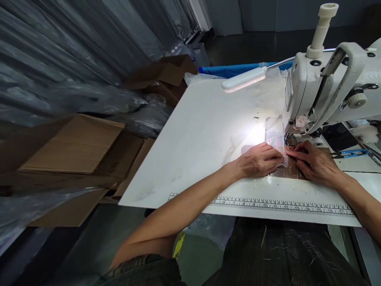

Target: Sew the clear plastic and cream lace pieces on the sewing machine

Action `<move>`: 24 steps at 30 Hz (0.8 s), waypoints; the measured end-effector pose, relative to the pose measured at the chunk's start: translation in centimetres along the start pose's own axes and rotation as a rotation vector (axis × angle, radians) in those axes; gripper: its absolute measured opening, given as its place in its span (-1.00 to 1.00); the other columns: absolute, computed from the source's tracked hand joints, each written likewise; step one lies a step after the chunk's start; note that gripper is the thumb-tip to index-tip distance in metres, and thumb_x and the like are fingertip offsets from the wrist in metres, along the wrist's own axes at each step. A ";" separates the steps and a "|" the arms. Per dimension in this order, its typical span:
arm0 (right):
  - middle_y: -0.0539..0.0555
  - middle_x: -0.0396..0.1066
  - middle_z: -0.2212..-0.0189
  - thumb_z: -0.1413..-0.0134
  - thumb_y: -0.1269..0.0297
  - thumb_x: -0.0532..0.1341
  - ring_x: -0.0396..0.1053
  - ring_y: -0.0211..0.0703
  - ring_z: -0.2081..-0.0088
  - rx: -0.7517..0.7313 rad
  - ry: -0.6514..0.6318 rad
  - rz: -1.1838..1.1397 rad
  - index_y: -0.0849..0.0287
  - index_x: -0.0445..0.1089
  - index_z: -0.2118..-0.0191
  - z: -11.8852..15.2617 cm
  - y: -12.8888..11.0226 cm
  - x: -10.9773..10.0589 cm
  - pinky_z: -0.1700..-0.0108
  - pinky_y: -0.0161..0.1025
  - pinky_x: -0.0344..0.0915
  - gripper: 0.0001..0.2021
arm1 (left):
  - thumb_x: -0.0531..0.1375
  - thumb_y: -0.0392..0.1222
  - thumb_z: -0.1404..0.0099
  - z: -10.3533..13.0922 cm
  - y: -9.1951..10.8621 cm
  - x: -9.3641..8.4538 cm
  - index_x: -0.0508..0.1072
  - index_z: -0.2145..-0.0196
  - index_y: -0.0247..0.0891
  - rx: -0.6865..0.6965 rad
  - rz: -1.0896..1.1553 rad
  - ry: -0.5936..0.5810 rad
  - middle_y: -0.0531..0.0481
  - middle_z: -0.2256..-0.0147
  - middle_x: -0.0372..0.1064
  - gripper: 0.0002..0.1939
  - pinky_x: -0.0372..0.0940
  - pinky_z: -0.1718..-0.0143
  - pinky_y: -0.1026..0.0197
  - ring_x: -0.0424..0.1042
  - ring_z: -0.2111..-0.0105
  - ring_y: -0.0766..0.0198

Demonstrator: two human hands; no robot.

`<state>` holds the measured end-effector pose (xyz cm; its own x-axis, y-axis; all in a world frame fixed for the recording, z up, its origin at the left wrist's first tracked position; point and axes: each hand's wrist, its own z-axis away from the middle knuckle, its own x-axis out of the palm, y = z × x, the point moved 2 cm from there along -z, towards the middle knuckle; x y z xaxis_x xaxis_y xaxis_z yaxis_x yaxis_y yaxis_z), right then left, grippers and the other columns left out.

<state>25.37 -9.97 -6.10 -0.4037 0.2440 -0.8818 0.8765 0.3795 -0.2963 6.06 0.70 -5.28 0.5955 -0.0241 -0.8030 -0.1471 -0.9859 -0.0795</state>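
Lying under the fingers of the left hand [261, 159], a small piece of thin fabric [276, 140] looks whitish and semi-transparent, with a few pinkish-red spots on its far part. It sits just beside the needle area of a white sewing machine [300, 87], its near end reaching down between the two hands. The left hand is palm down with fingers bent onto the fabric; whether they pinch it or only press cannot be told. The right hand [317, 163] has its fingertips at the fabric's right edge, and whether they close on it is also unclear. Beneath the grip is a shiny brownish plate [290, 171]. Nearer the body than the grip, a printed ruler [276, 205] runs along the front of the white table [190, 131], with numbers such as 10, 11, 13 and 14 readable; a label on the machine's side is too small to read. Right of the grip lie blue-handled snips [353, 152] and, beyond them, a dark flat object [339, 136]. Beyond the grip and to its left, a white lamp [244, 80] hangs over the table. Far left of the grip, past the table edge, stand open cardboard boxes [71, 145].
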 end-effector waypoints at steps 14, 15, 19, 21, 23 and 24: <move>0.20 0.35 0.16 -0.28 0.34 0.02 0.39 -0.10 0.17 -0.066 -0.072 -0.067 0.08 0.52 -0.02 0.0 -0.8 -0.9 0.18 -0.12 0.46 -0.64 | 0.05 -0.30 -0.43 0.5 -0.1 0.8 0.49 0.21 -0.22 -0.044 -0.022 -0.169 -0.02 0.19 0.54 -0.79 0.36 0.23 0.17 0.45 0.30 0.30; 0.20 0.35 0.16 -0.28 0.33 0.03 0.38 -0.09 0.16 -0.059 -0.077 -0.059 0.07 0.52 -0.02 0.0 -0.8 -0.7 0.17 -0.11 0.46 -0.64 | 0.04 -0.31 -0.43 0.5 -0.1 0.8 0.49 0.22 -0.22 -0.053 -0.018 -0.183 -0.02 0.19 0.54 -0.78 0.35 0.24 0.17 0.44 0.30 0.30; 0.19 0.34 0.16 -0.29 0.32 0.05 0.37 -0.07 0.15 -0.062 -0.068 -0.039 0.05 0.51 -0.03 0.2 -0.7 -0.4 0.16 -0.10 0.45 -0.66 | 0.06 -0.15 -0.44 0.4 -0.1 0.3 0.48 0.21 -0.22 -0.093 0.000 -0.146 -0.02 0.19 0.54 -0.79 0.28 0.24 0.14 0.42 0.29 0.28; 0.20 0.34 0.16 -0.29 0.33 0.05 0.37 -0.08 0.17 -0.075 -0.055 -0.032 0.08 0.51 -0.03 0.2 -0.8 -0.5 0.17 -0.10 0.45 -0.66 | 0.06 0.09 -0.42 0.3 -0.3 0.0 0.47 0.19 -0.25 -0.138 0.000 -0.080 -0.07 0.20 0.53 -0.65 0.25 0.26 0.11 0.40 0.29 0.23; 0.20 0.33 0.16 -0.29 0.33 0.05 0.37 -0.09 0.18 -0.081 -0.048 -0.031 0.08 0.51 -0.02 0.2 -0.8 -0.6 0.18 -0.12 0.45 -0.67 | 0.01 0.23 -0.40 0.3 -0.6 -0.2 0.45 0.18 -0.29 -0.190 -0.015 -0.038 -0.11 0.20 0.52 -0.50 0.24 0.29 0.11 0.38 0.31 0.20; 0.20 0.33 0.17 -0.29 0.34 0.05 0.38 -0.10 0.19 -0.085 -0.044 -0.030 0.08 0.52 -0.01 0.2 -0.8 -0.6 0.19 -0.12 0.45 -0.67 | -0.02 0.24 -0.42 0.4 -0.7 -0.1 0.45 0.18 -0.30 -0.206 -0.025 -0.037 -0.13 0.20 0.52 -0.47 0.24 0.30 0.11 0.38 0.31 0.20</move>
<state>24.92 -10.58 -5.38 -0.4164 0.1927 -0.8885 0.8378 0.4609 -0.2927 5.81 1.48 -5.32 0.5672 0.0034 -0.8236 0.0345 -0.9992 0.0196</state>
